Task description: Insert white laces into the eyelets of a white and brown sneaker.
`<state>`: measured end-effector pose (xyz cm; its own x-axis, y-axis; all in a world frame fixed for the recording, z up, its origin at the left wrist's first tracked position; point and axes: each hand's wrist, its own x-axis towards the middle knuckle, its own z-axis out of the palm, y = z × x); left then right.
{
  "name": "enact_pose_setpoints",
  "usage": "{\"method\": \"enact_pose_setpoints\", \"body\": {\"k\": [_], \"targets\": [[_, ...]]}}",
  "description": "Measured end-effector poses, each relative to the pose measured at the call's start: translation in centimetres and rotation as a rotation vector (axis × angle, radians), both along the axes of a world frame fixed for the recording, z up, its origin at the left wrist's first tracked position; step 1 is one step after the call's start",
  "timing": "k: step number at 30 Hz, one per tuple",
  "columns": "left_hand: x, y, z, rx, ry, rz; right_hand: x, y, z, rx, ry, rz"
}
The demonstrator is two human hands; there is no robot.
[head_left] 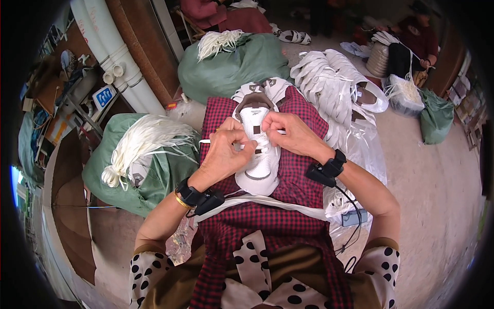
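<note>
A white sneaker with a brown collar lies on my lap, toe toward me, on a red-and-black checked apron. White shoelace runs through its lower eyelets. My left hand is closed at the left side of the lacing, and a white shoelace end sticks out to its left. On the other side, my right hand pinches a piece of shoelace near the upper eyelets. Fingers partly hide the lacing. Both wrists carry black strapped devices.
Green sacks topped with bundles of white laces stand at left and ahead. Many white shoes are stacked at right. A phone lies near my right elbow. Another person sits far right; white pipes rise at left.
</note>
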<state>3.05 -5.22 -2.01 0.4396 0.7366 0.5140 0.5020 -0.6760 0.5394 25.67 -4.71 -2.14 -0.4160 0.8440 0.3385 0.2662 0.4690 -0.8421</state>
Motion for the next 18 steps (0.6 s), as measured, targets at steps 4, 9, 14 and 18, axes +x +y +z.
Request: {"method": "enact_pose_setpoints", "body": {"k": [4, 9, 14, 18], "targets": [[-0.7, 0.3, 0.4, -0.17, -0.106, -0.112, 0.0, -0.3, 0.4, 0.002, -0.07, -0.017], [-0.9, 0.5, 0.4, 0.071, 0.014, -0.033, 0.2, -0.3, 0.5, -0.081, 0.008, 0.007], [-1.1, 0.0, 0.2, -0.042, 0.102, -0.033, 1.3, 0.1, 0.2, -0.279, 0.281, 0.065], [-1.0, -0.3, 1.0, -0.103, 0.111, -0.043, 4.2, 0.1, 1.8, -0.389, 0.652, 0.045]]}}
